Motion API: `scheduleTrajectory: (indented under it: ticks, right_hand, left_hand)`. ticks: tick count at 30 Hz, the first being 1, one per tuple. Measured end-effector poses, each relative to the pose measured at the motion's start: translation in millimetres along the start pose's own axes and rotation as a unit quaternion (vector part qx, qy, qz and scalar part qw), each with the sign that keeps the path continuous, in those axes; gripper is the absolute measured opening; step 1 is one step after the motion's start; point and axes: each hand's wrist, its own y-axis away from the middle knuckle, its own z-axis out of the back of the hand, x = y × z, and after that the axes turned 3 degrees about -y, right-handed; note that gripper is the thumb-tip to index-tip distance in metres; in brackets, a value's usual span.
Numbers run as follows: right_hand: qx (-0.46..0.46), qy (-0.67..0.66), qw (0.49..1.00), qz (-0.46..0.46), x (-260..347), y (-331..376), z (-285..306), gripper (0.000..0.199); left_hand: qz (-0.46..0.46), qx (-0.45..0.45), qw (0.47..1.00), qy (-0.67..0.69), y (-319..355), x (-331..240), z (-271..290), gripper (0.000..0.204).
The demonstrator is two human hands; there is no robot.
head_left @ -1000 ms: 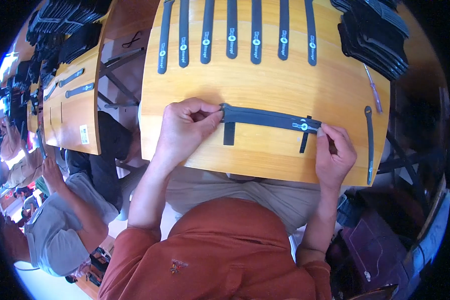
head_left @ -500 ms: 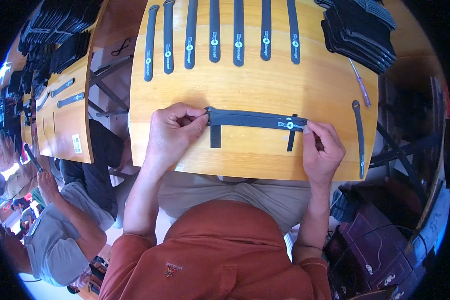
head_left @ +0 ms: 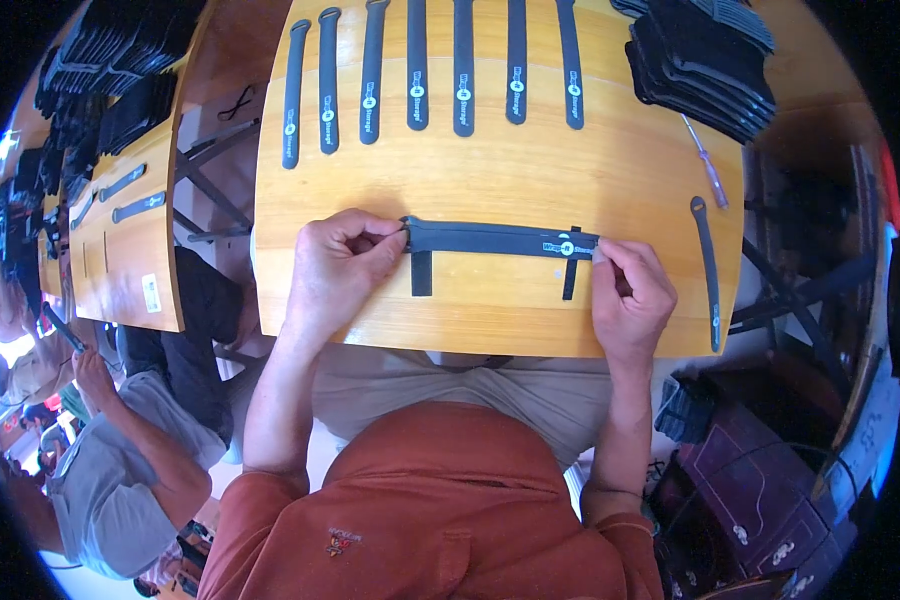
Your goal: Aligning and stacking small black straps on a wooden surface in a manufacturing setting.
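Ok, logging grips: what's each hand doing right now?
Left hand: closed, holding the dark strap by its left end.
Right hand: closed, holding the dark strap's right end.

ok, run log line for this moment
left hand: pinches strap at left end | right hand: pinches its right end | strap: across black strips

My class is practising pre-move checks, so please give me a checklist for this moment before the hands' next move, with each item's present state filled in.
1. Left hand pinching one end of the held dark gray strap: ok.
2. Right hand pinching its other, printed end: ok.
3. Held strap crossing above the left black strip and right black strip: cannot tell whether it touches them.
4. Purple-handled screwdriver apart from both hands: ok.
5. Seven straps in the far row lying apart from one another: ok.
6. A hand free: not ok; both are holding the strap.
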Motion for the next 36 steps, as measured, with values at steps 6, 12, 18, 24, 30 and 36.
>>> scheduleTrajectory:
  ticks: [6,12,18,24,30,36]
  right_hand:
    - [0.001,-0.018,1.000,-0.015,3.4,-0.2,-0.7,0.013]
    - [-0.002,-0.011,1.000,0.001,2.7,-0.4,-1.8,0.013]
    - [0.004,0.020,0.999,0.033,3.9,-1.6,-1.5,0.014]
    - [0.018,0.050,0.997,0.048,10.4,-4.5,0.3,0.011]
    - [0.085,0.130,0.988,0.026,28.1,-12.6,9.2,0.010]
    - [0.139,0.272,0.935,0.183,71.1,6.1,-31.0,0.030]
  left_hand:
    - [0.002,0.002,1.000,-0.012,0.0,-1.8,0.7,0.011]
    - [0.014,0.007,1.000,-0.014,0.1,-3.6,2.3,0.010]
    - [-0.005,0.001,1.000,-0.027,0.9,-9.5,1.5,0.010]
    - [-0.033,0.004,0.998,-0.044,-0.4,-7.0,2.7,0.010]
    - [-0.068,0.003,0.996,-0.061,-6.5,3.8,3.1,0.013]
    - [-0.083,-0.015,0.993,-0.083,-7.2,5.3,3.2,0.014]
